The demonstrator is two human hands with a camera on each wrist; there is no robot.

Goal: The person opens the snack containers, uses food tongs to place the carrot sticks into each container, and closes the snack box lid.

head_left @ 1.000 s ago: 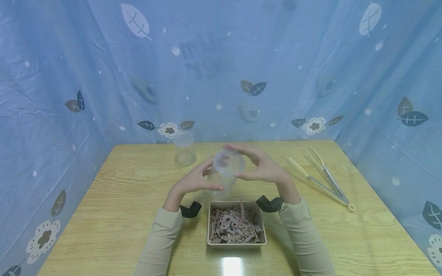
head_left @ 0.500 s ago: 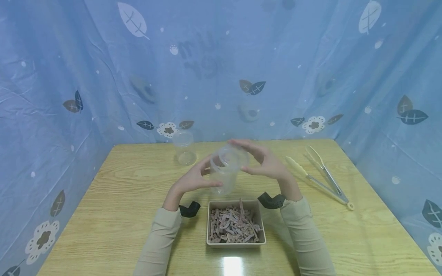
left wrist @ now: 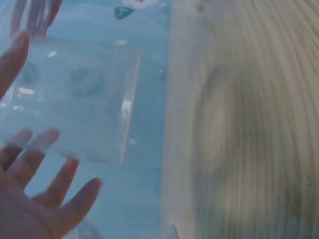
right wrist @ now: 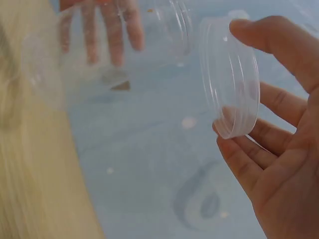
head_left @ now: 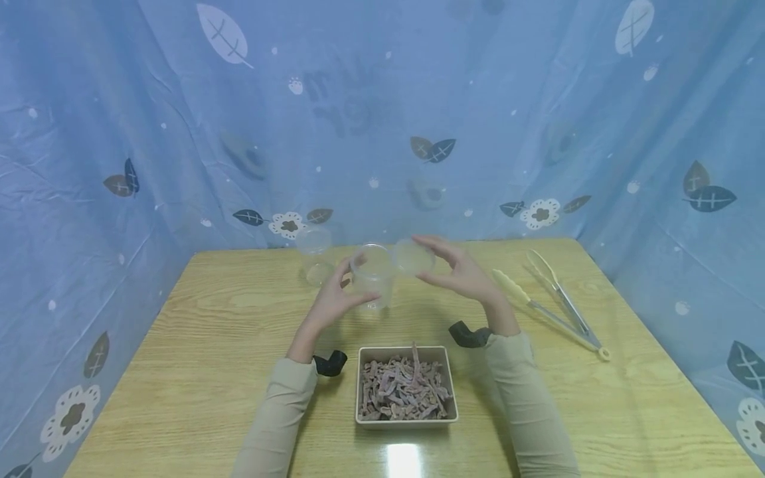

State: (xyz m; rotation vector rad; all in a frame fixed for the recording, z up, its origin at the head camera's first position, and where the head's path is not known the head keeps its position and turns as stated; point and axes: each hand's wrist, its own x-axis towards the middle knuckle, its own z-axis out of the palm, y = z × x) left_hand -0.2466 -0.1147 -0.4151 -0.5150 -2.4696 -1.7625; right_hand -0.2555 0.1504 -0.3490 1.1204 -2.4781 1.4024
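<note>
Between the thumb and fingers of my left hand (head_left: 335, 299) is a clear plastic jar (head_left: 373, 282), held upright above the table with its mouth uncovered. In the left wrist view the jar (left wrist: 75, 99) lies across the fingers, its base toward the table. My right hand (head_left: 463, 272) pinches the round clear lid (head_left: 414, 257) by its rim, just right of the jar's mouth. From the right wrist, the lid (right wrist: 230, 79) shows apart from the jar, thumb on one edge and fingertips on the other.
A second clear jar (head_left: 317, 255) stands at the back left. A beige tray (head_left: 406, 425) of brownish dried strips (head_left: 400, 392) sits at the front. Tongs (head_left: 568, 305) with cream tips lie spread on the right. A blue patterned curtain (head_left: 358, 133) surrounds the wooden table (head_left: 227, 372).
The lid has come off the jar and moved right with my right hand. My left hand has shifted the jar forward and left, turning it more upright.
</note>
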